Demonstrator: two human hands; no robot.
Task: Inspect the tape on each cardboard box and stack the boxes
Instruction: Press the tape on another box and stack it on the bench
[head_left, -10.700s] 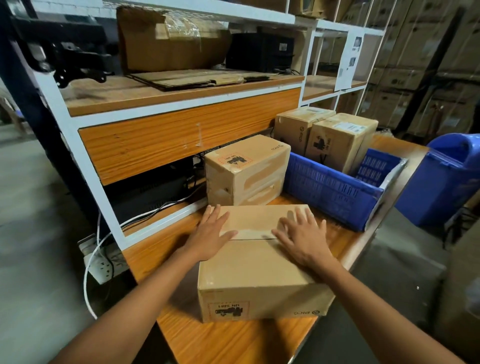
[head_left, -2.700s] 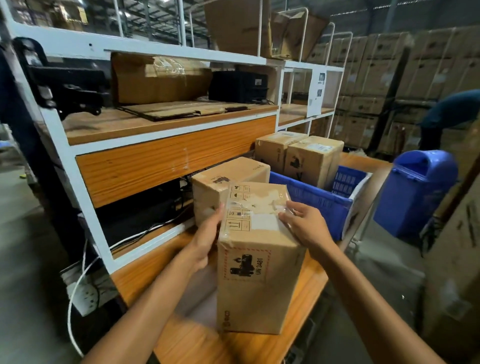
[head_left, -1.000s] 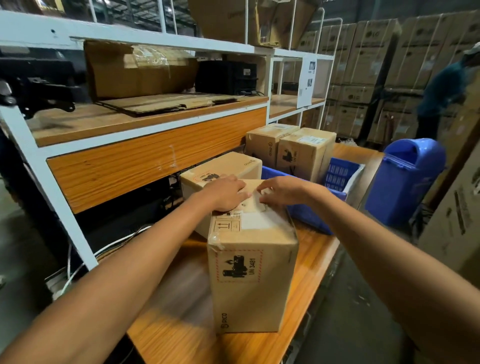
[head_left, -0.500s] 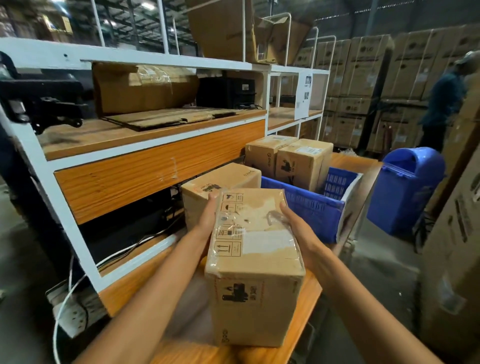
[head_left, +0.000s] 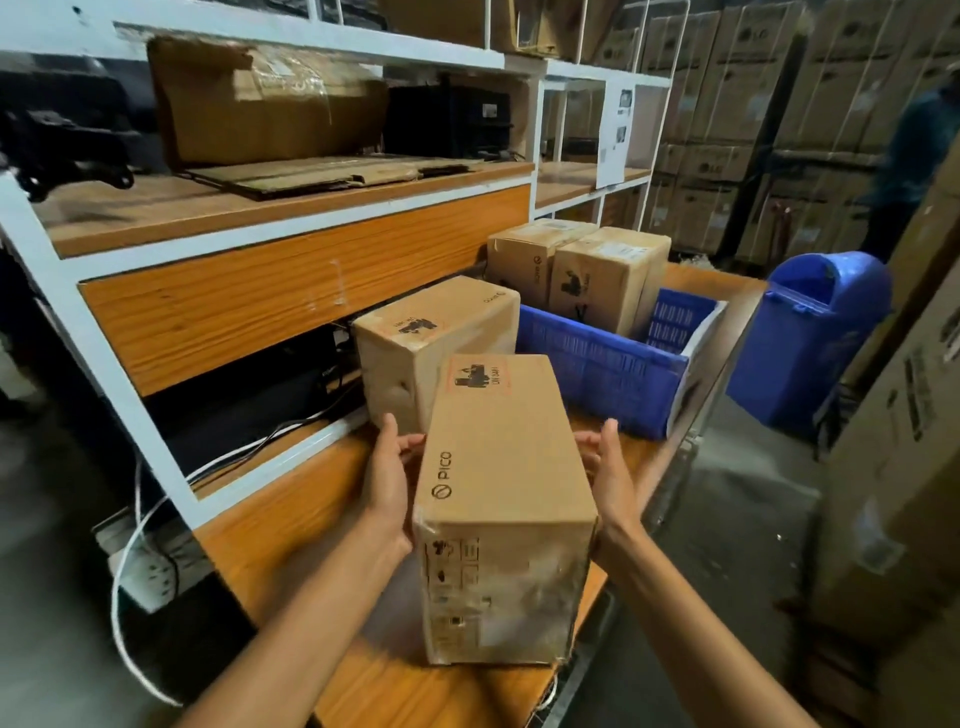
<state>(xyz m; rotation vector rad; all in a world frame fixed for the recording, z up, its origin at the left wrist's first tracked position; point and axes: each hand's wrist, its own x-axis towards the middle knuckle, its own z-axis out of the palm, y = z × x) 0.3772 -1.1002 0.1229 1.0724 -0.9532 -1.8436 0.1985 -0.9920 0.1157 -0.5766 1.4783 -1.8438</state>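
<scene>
The cardboard box (head_left: 498, 457) lies lengthwise at the near edge of the table (head_left: 291, 519), its plain brown top face printed "PICO" with an orange-bordered hazard label at the far end. Its near end face carries handling symbols under glossy, wrinkled clear tape (head_left: 545, 577) that wraps the corners. The left hand (head_left: 389, 483) and right hand (head_left: 610, 480) press flat against opposite long sides, fingers straight and thumbs raised; a second box (head_left: 431, 332) stands just behind, beside a blue crate (head_left: 592, 369).
</scene>
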